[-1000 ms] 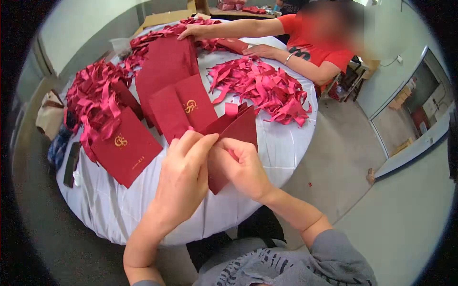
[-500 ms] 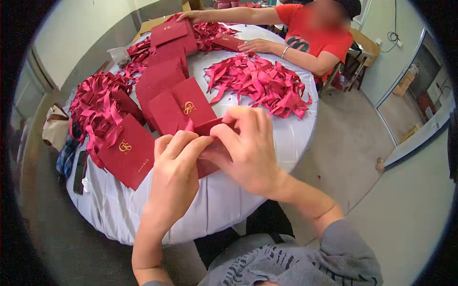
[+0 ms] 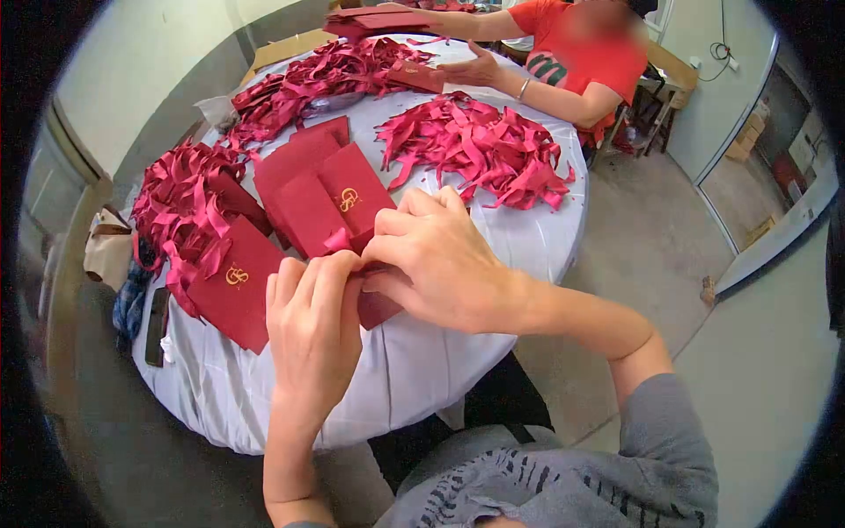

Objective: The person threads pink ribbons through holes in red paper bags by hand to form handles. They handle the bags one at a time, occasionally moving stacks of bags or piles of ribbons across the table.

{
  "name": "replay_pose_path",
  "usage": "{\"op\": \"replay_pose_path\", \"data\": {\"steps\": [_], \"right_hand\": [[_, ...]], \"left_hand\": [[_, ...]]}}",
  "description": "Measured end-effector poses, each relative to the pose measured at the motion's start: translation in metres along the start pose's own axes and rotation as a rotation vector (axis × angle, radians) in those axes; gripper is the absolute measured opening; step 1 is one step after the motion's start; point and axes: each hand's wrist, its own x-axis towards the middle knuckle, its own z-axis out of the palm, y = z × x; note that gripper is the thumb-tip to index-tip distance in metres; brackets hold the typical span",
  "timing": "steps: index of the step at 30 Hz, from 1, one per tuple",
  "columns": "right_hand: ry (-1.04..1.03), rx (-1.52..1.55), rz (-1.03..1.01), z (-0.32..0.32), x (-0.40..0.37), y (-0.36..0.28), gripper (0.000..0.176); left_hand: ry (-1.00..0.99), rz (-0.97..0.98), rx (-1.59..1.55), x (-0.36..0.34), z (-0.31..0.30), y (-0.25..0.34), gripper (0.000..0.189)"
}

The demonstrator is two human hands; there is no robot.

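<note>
My left hand (image 3: 312,317) and my right hand (image 3: 440,264) meet over a dark red paper bag (image 3: 378,310), fingers pinched close together. A pink-red ribbon (image 3: 337,239) pokes up between them, and both hands seem closed on it; the fingertips hide the exact grip. Just beyond lies another red bag (image 3: 334,198) with a gold logo, on top of more red pieces. Left of my hands, a red bag with a gold logo (image 3: 233,282) rests flat, with a heap of ribbons (image 3: 185,198) against it.
Across the round, white-covered table (image 3: 422,378), a person in a red shirt (image 3: 576,53) holds up a stack of red bags (image 3: 374,21). Ribbon piles lie at the right (image 3: 480,150) and far side (image 3: 326,79). A phone (image 3: 157,326) sits at the left edge.
The other person has lifted a stack of red bags off the far part of the row, and their other hand has opened. My hands have drawn closer together and slightly leftward.
</note>
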Motion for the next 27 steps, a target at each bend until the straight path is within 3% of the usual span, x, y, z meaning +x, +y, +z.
{"op": "replay_pose_path", "data": {"steps": [4,5,7,9,13,15,18,23,27], "right_hand": [[-0.108,0.064,-0.044,-0.01,0.005,0.009,0.017],[-0.213,0.12,-0.05,-0.014,0.009,0.013,0.017],[-0.351,0.201,-0.091,-0.021,0.02,0.021,0.022],[-0.569,0.337,-0.01,-0.028,0.038,0.026,0.024],[-0.726,0.361,0.115,-0.036,0.058,0.019,0.026],[-0.725,0.416,0.06,-0.03,0.065,0.026,0.028],[-0.856,0.334,0.148,-0.03,0.075,0.026,0.03],[-0.784,0.377,0.17,-0.025,0.078,0.026,0.03],[-0.739,0.379,0.213,-0.015,0.08,0.025,0.03]], "left_hand": [[-0.108,-0.152,-0.098,-0.006,-0.006,0.007,0.017],[-0.113,-0.148,-0.098,-0.007,-0.004,0.007,0.017],[-0.009,-0.185,-0.239,-0.01,0.006,0.004,0.019],[-0.009,-0.212,-0.266,-0.012,0.008,0.006,0.021],[0.027,-0.251,-0.34,-0.014,0.014,0.001,0.024],[0.044,-0.294,-0.378,-0.015,0.014,0.005,0.025],[0.119,-0.323,-0.424,-0.018,0.021,0.004,0.028],[0.084,-0.219,-0.319,-0.02,0.021,0.0,0.026],[0.113,-0.277,-0.349,-0.017,0.021,0.003,0.025]]}}
